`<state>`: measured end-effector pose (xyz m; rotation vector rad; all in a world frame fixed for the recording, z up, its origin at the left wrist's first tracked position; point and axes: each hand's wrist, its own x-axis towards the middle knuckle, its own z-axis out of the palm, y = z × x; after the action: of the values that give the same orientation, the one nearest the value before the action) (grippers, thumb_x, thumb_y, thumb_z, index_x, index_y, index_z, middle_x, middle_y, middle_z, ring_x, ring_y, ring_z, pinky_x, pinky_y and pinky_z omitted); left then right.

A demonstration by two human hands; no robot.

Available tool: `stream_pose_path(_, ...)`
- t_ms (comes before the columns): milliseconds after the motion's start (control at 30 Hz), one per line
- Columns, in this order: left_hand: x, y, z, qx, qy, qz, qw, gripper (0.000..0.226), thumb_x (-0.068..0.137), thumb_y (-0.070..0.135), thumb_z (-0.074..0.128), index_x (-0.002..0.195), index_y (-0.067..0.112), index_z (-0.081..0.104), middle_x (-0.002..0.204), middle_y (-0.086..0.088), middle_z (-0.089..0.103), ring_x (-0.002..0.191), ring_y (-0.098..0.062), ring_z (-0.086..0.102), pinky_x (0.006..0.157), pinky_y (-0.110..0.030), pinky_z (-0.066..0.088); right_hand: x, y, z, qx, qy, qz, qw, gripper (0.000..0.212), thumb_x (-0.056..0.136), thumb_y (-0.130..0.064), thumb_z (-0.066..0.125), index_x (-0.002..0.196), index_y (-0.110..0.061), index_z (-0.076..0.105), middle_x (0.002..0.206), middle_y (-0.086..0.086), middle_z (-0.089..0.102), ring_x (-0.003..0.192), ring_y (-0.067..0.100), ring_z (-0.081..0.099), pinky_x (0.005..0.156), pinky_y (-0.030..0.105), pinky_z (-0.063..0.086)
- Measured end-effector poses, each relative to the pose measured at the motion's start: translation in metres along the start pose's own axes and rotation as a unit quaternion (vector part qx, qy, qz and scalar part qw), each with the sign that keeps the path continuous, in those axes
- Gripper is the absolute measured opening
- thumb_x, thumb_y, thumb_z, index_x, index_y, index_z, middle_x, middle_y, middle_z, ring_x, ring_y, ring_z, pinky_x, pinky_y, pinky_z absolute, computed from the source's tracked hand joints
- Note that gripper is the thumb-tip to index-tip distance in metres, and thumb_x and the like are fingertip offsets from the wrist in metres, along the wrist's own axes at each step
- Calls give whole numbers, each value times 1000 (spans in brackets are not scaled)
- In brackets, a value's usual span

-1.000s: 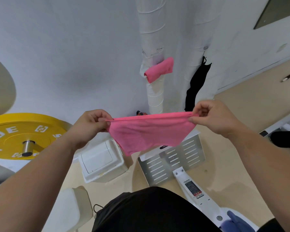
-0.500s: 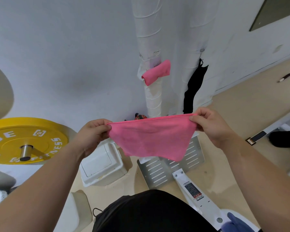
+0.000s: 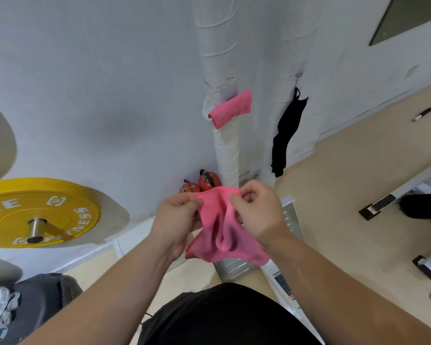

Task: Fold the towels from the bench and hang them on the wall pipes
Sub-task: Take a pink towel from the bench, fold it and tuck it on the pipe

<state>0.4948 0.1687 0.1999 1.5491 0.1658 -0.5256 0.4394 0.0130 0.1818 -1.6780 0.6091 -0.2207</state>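
- A person's left hand (image 3: pixel 177 215) and right hand (image 3: pixel 256 210) come close together in front of the body. The fingers of each pinch a top corner of a pink towel (image 3: pixel 224 235), which sags doubled in mid-air between them.
- The step in hand appears to be the fold, about half made.
- Ahead, another pink towel (image 3: pixel 230 108) already hangs on the wrapped wall pipe (image 3: pixel 225 150). A black cloth (image 3: pixel 286 130) hangs at the neighbouring pipe.
- Next, probably: join the corners, smooth the fold, then lift the towel to a pipe.

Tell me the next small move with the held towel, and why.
Probably line up the top corners and smooth the fold flat: the left hand and right hand pinch the pink towel close together, and it hangs bunched and uneven.
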Motion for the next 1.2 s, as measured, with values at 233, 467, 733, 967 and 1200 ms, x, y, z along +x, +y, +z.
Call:
stream_pose_path(233, -19, 6, 23, 16, -28, 89, 995, 26, 100, 2, 52, 100, 6, 78, 96, -27, 75, 85, -32, 68, 86, -54, 57, -22, -16, 17, 30, -21, -114, 993, 10, 90, -9, 73, 82, -15, 71, 69, -11, 66, 62, -1, 57, 65, 15, 50)
stream_pose_path(467, -14, 14, 18, -21, -59, 101, 993, 23, 100, 8, 53, 106, 3, 75, 91, -25, 71, 83, -35, 62, 77, -45, 50, -20, -15, 13, -16, -62, -231, 971, 24, 95, 5, 58, 104, -7, 77, 98, 5, 67, 76, 6, 65, 67, 4, 46)
stream_pose_path(733, 0, 19, 2, 100, -67, 148, 982, 28, 103, 12, 52, 98, 17, 80, 85, -33, 70, 68, -56, 59, 73, -66, 52, 7, -7, -2, -138, -29, -272, 952, 32, 84, -9, 64, 108, -26, 75, 112, -8, 54, 111, 8, 54, 97, 20, 42)
stream_pose_path(967, 11, 47, -30, 240, -114, 183, 947, 24, 103, 10, 55, 98, 16, 78, 95, -4, 79, 91, -20, 72, 89, -37, 57, 56, -20, -32, -294, -264, -249, 884, 10, 84, -36, 78, 86, -34, 68, 146, -2, 47, 137, 12, 39, 107, 24, 35)
stream_pose_path(1200, 25, 66, -67, 226, -68, 199, 951, 25, 103, 5, 54, 98, 12, 77, 93, -11, 77, 87, -27, 70, 91, -45, 57, 77, -51, -33, -194, -285, -233, 909, 23, 87, -22, 79, 77, -15, 59, 84, 6, 66, 81, 11, 63, 80, 25, 50)
